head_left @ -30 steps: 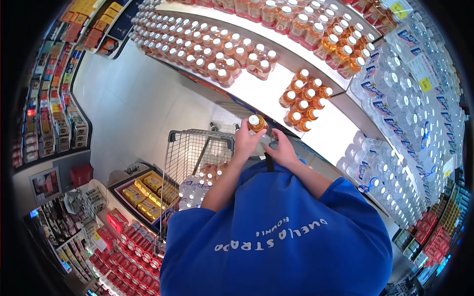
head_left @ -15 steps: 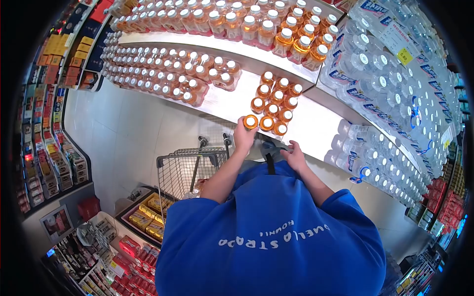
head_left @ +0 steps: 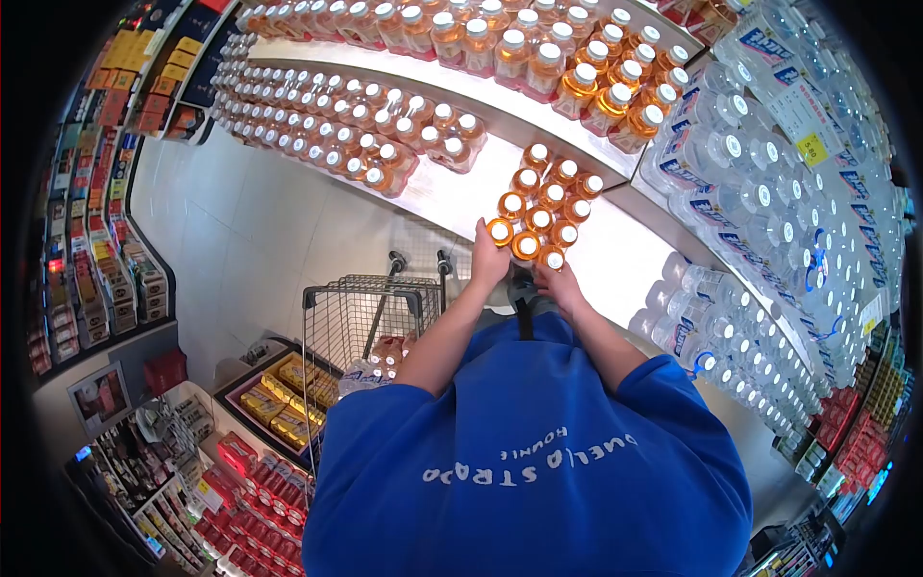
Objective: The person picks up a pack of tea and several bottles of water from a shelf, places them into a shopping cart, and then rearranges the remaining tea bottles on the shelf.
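Several bottles of amber drink (head_left: pixel 541 219) with white caps stand upright in a tight block on the lit lower shelf (head_left: pixel 615 231). My left hand (head_left: pixel 490 258) is closed around the front left bottle (head_left: pixel 499 232), which stands next to the others in the front row. At the opposite front corner, my right hand (head_left: pixel 559 285) has its fingers bent against the front right bottle (head_left: pixel 551 259). The lower parts of these bottles are hidden by my hands and by the neighbouring bottles.
Packs of paler bottles (head_left: pixel 327 139) fill the shelf's left part. Water bottle packs (head_left: pixel 711 313) stand at the right, with more stacked above. A wire shopping cart (head_left: pixel 361 303) holding some bottles is at my left, near boxed yellow goods (head_left: pixel 284 394).
My left hand has brought its bottle against the row's left end. My right hand has moved from open beside the shelf to the front right bottle. The view has shifted slightly.
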Demonstrator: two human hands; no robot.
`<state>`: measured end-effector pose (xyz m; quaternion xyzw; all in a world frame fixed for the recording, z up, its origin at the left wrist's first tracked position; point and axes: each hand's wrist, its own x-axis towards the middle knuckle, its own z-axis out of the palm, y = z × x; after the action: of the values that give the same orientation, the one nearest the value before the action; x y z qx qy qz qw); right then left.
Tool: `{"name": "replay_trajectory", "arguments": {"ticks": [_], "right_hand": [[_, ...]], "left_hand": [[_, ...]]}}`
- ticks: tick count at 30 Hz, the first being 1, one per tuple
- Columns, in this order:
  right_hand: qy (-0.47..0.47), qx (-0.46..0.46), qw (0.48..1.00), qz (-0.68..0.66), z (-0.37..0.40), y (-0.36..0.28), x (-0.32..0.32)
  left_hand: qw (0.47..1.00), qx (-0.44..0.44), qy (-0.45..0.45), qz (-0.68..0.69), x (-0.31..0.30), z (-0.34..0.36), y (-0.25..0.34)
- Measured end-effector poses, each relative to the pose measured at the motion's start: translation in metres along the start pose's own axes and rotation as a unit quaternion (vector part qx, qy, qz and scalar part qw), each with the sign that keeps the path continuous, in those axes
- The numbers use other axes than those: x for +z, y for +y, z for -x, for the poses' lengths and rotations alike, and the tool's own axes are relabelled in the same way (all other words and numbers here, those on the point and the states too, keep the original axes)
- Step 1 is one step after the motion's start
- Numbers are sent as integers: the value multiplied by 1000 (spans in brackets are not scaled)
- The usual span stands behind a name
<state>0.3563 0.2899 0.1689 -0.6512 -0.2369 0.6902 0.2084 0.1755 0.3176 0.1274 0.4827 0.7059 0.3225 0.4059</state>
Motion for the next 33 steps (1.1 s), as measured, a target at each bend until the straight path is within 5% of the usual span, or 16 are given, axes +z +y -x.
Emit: {"name": "replay_trajectory", "arguments": {"ticks": [4, 8, 12, 18, 21, 24, 29, 31, 33], "right_hand": [[6, 1, 1000, 1, 1, 3, -4], [-55, 3, 998, 37, -1, 8, -15], [-50, 53, 993, 93, 6, 21, -16], [-100, 62, 980, 158, 2, 38, 5], [-162, 71, 958, 227, -2, 37, 35], [-182, 53, 930, 314, -1, 38, 69], [-175, 8, 901, 398, 18, 50, 103], [-187, 15, 892, 412, 22, 56, 107], [-190, 12, 874, 447, 30, 57, 106]], "left_hand": [[995, 7, -21, 95, -1, 2, -11], [995, 33, 56, 71, 2, 12, -66], [973, -37, 181, 137, -63, 66, -60], [913, -168, 354, 117, -124, 154, -156], [869, -309, 352, 159, -141, 199, -206], [842, -245, 454, 156, -132, 240, -271], [763, -534, 330, 153, -119, 290, -355], [762, -547, 299, 176, -112, 295, -371], [794, -429, 356, 242, -98, 292, -381]]}}
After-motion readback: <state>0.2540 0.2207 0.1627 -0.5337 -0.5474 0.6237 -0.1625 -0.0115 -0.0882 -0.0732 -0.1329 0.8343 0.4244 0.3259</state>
